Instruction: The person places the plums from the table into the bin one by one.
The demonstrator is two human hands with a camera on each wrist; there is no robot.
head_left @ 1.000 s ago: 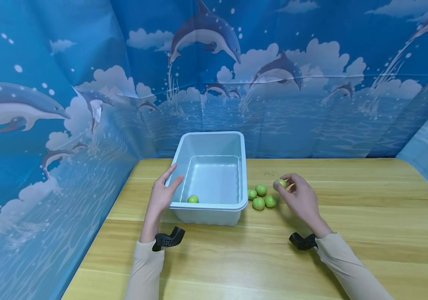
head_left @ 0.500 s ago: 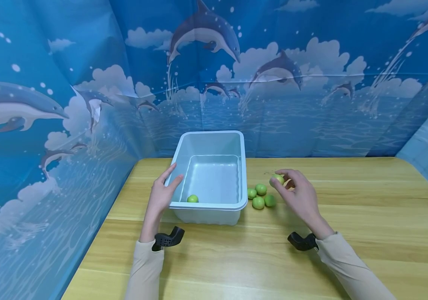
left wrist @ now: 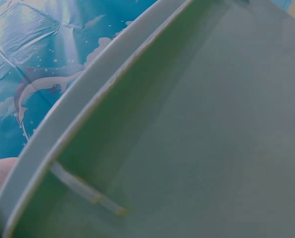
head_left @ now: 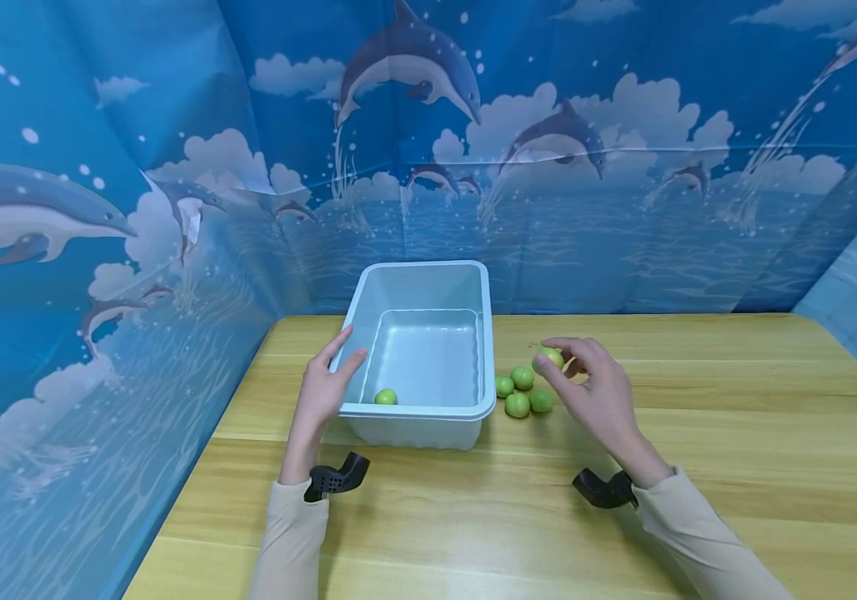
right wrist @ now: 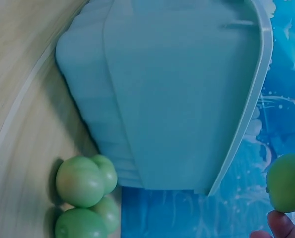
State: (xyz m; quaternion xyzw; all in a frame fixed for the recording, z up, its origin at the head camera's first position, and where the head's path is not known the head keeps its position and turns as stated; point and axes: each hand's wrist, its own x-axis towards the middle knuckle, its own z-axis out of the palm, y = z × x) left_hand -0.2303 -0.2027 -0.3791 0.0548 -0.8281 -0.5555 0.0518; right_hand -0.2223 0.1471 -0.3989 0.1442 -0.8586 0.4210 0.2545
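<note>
Listing one pale blue tub (head_left: 413,428), standing upright on a wood-grain table (head_left: 729,467) before a dolphin-print backdrop (head_left: 623,225). Pinching one held green fruit (head_left: 553,357) between thumb and fingers of the right hand (head_left: 603,395), lifted clear of the table, to the right of the tub. Spreading thumb and straight forefinger of the left hand (head_left: 323,387) across the tub's left rim. Counting four loose green fruits (head_left: 517,406), clustered on the table just beside the tub's right side. Showing in the head view alone: a single fruit (head_left: 387,397) inside the tub, toward its near left corner. Adding from the right wrist view: a dark speck on the held green fruit. Adding from the left wrist view: a pale rib (left wrist: 83,188), blurred, close by the tub's rim.
</note>
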